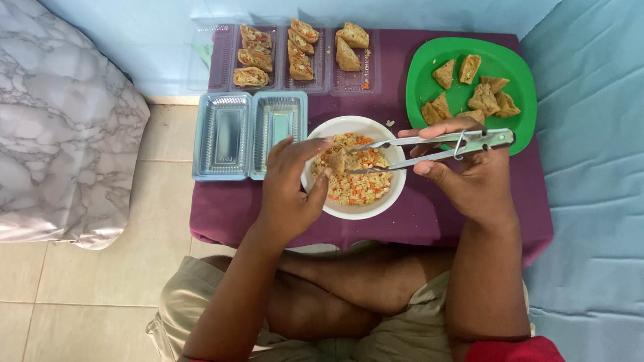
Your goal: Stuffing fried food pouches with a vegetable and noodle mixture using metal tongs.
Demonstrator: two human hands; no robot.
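A white bowl [396, 194] of crumbly filling with orange bits sits on a small purple-covered table [429, 221]. My left hand [288, 191] holds a brown tofu puff [335, 161] over the bowl between thumb and fingers. My right hand [469, 177] grips metal tongs [436, 144], whose tips reach into the bowl right beside the puff. A green plate [526, 80] at the back right carries several unfilled brown puffs.
An open clear plastic tray [305, 53] at the back holds several stuffed puffs. Two blue-tinted plastic containers [248, 134] lie beside the bowl on the left. A marble-patterned cushion [60, 127] is at the left, blue bedding [590, 167] at the right, and tiled floor below.
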